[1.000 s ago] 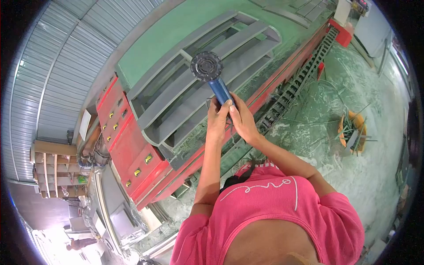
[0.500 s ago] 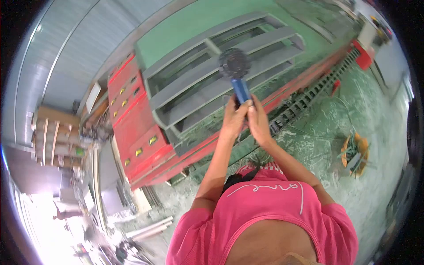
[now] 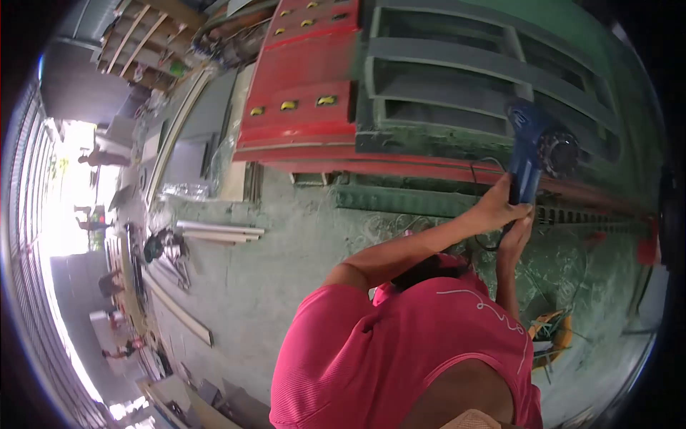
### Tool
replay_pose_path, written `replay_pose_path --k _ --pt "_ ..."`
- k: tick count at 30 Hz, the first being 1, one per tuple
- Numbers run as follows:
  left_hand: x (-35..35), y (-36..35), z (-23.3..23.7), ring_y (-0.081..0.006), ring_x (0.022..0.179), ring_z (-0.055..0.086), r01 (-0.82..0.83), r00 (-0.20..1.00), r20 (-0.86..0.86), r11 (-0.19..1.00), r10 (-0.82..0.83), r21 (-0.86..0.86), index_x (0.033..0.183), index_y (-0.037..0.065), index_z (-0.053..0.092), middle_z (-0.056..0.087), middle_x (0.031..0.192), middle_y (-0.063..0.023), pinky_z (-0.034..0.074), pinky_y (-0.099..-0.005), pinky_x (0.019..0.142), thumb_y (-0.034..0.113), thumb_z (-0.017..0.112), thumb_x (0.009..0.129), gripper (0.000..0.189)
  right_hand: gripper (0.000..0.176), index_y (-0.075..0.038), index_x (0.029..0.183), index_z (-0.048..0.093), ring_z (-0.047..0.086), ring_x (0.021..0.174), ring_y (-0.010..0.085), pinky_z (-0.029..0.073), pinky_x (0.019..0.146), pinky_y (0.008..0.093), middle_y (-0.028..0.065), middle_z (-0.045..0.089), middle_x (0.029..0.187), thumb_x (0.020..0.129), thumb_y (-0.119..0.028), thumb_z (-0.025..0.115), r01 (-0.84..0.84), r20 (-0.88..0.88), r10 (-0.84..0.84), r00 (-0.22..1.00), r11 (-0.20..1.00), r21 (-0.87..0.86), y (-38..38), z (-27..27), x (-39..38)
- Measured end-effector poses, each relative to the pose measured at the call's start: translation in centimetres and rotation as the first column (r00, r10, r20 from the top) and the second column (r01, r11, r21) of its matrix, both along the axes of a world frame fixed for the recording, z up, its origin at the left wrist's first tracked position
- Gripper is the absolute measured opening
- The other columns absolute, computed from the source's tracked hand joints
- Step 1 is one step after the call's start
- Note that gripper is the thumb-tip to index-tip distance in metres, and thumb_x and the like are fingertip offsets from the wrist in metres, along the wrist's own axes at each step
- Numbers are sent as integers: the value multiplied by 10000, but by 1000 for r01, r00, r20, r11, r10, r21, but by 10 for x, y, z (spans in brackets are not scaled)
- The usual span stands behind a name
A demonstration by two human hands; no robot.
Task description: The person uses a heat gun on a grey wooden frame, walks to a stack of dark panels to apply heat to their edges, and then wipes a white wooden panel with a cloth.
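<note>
A blue pistol-shaped heat gun (image 3: 525,171) with a round black vented end is held up at the right. My left hand (image 3: 499,206) wraps around its handle, fingers closed. Just below, my right hand (image 3: 516,232) is also closed on the lower handle, its fingers partly hidden. The tool's front end is hidden behind its body. Beyond the tool lies a grey slatted frame (image 3: 443,53) with several rectangular openings. Thin dark cord loops show near my hands.
The frame rests on a red-sided machine bed (image 3: 300,136) with several yellow-and-black fittings. A dark cable chain (image 3: 593,218) runs along the right. On the floor are a yellow container (image 3: 564,332) with scraps and pale bars (image 3: 221,232). Distant people (image 3: 128,348) show at the left.
The view has turned left, so the machine and frame look rotated and my hands sit farther right. The tool's round end has swung rightward. Both hands keep hold of the handle.
</note>
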State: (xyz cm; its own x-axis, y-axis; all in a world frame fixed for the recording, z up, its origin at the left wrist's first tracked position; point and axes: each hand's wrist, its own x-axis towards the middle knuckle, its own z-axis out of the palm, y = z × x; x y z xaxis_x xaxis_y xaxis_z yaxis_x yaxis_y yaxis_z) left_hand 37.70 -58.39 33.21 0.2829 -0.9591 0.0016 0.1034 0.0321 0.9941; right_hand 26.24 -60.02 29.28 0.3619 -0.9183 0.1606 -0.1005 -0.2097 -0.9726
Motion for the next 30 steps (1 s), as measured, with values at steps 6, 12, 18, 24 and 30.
replay_pose_path --k 6,12,18,24,30 --pt "-3 19 -19 -174 992 475 4 998 -56 1000 -3 16 1233 -55 275 462 1058 -126 408 -307 845 152 639 730 655 546 36 1280 314 443 1092 286 340 898 345 200 426 1194 930 -373 223 6 -82 -4 997 1000 27 20 -2 0" --pt "-4 30 -18 -179 976 486 -14 999 -46 996 18 90 1222 -64 281 479 1030 -140 413 -301 834 159 639 730 648 519 42 1263 336 431 1083 307 324 899 354 225 430 1183 949 -358 234 -49 -40 50 998 998 27 28 -2 0" --pt "-4 36 -9 -177 944 494 -56 998 -4 998 56 -4 1192 -75 304 486 1013 -148 413 -296 817 179 650 732 630 547 29 1278 318 453 1078 300 350 889 366 203 440 1166 926 -377 215 -60 -114 62 992 998 21 32 4 -2" --pt "-5 38 -11 -164 895 502 -23 999 -34 995 26 93 1153 -47 351 503 969 -120 428 -292 774 174 645 751 545 600 66 1278 303 423 1118 292 333 928 341 217 421 1183 910 -405 267 -60 76 52 996 992 108 38 6 2" --pt "-8 38 -3 -144 879 496 21 997 -79 990 -10 138 1136 -33 370 502 953 -97 427 -285 759 177 623 775 489 628 80 1279 298 423 1133 298 325 938 340 237 410 1223 897 -419 288 -61 43 57 997 993 104 35 5 -2"
